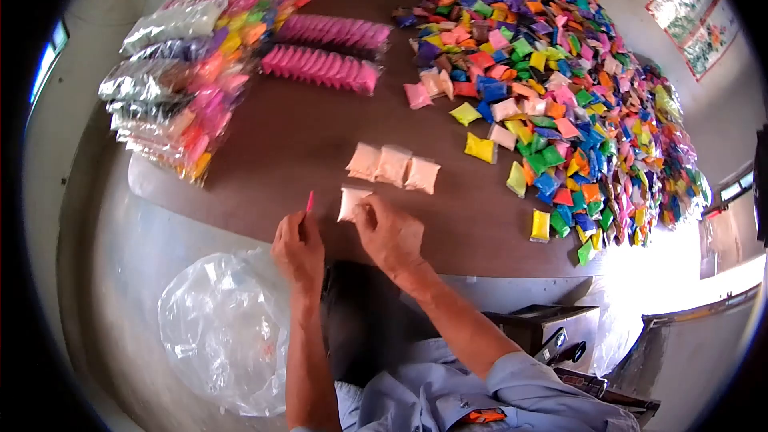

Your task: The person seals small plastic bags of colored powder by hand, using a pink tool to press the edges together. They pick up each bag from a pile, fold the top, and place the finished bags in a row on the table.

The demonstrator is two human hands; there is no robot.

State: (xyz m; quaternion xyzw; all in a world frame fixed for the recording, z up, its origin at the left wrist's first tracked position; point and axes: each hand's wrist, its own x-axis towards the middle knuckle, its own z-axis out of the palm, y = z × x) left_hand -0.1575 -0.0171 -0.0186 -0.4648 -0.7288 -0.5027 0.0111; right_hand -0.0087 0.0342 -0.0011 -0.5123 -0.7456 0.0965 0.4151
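My left hand (298, 250) is closed around the lower end of a thin pink piece (310, 202) that sticks up above the fingers; its exact kind is not clear. With fingertips pinched, my right hand (392, 236) grips the edge of a pale peach packet (350, 202) at the table's near side. Just beyond it, three peach packets (393, 166) lie side by side in a row. The packets look like small clear pouches with soft coloured filling.
A large heap of multicoloured packets (520, 56) covers the brown table's (280, 132) right side. Two rows of pink pieces (320, 70) lie at the back, beside stacked filled clear bags (172, 80) on the left. A big clear plastic bag (224, 328) sits below the near edge.
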